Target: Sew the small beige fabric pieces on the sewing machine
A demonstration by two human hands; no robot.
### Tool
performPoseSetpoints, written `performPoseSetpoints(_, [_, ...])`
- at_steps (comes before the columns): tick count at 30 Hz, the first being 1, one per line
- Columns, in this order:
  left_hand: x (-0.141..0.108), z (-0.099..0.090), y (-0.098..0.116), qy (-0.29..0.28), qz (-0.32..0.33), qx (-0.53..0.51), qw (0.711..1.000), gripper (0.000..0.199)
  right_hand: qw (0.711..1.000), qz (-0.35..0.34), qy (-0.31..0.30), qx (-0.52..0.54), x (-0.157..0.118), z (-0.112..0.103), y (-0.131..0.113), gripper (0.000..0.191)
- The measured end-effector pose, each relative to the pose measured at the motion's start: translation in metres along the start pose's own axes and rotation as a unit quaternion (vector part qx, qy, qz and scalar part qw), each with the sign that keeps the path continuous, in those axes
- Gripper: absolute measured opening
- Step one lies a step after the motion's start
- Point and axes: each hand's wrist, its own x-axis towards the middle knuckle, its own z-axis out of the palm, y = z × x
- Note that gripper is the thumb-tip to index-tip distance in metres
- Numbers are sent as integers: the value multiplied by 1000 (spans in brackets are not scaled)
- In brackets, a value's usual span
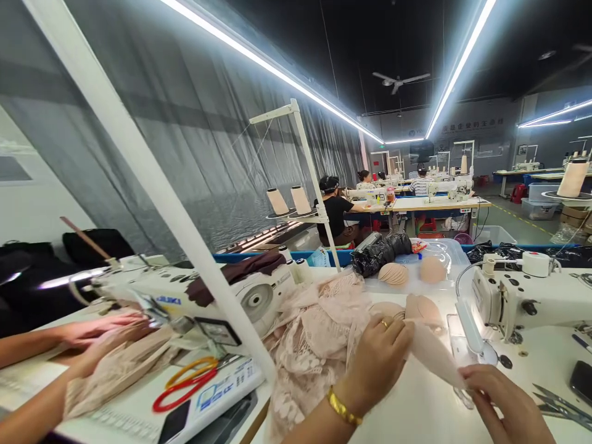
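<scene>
My left hand (377, 361), with a gold ring and a gold bracelet, pinches one end of a thin beige fabric piece (432, 353). At its other end my right hand (506, 398) grips the fabric between thumb and fingers, so the piece is stretched between both hands. To the left of my left hand lies a heap of beige lace fabric (319, 327). Just behind the hands are moulded beige bra cups (423, 308) on the white table. A sewing machine (522, 296) stands beyond my right hand, its needle area near the fabric.
Scissors (564, 404) and a black phone (581, 379) lie at the right. A plastic box lid (444, 253) at the back bears more cups. Left, past a white post (152, 185), a co-worker's hands (102, 333) work at another machine, near red-and-orange-handled scissors (185, 385).
</scene>
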Motion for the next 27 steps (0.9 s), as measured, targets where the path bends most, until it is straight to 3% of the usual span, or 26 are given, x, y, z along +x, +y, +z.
performPoseSetpoints(3, [-13,8,5,16,90,35,995,51,993,24,-116,-11,10,-4,23,32])
performPoseSetpoints(6, [-11,32,20,-6,209,21,978,24,978,70,-197,-10,17,-21,40,27])
performPoseSetpoints(9, [12,62,35,-66,299,34,951,10,966,61,-252,-17,20,-39,53,30])
performPoseSetpoints(12, [38,86,43,-117,293,57,947,16,959,-46,-268,-77,19,-54,70,38])
performPoseSetpoints(15, [44,100,45,-94,269,65,956,22,946,-123,-256,-155,13,-64,83,44])
performPoseSetpoints(19, [34,105,44,-38,255,41,965,22,919,-104,-316,-212,9,-69,79,41])
performPoseSetpoints(27, [32,107,47,-52,235,27,970,18,918,-106,-331,-191,13,-69,67,41])
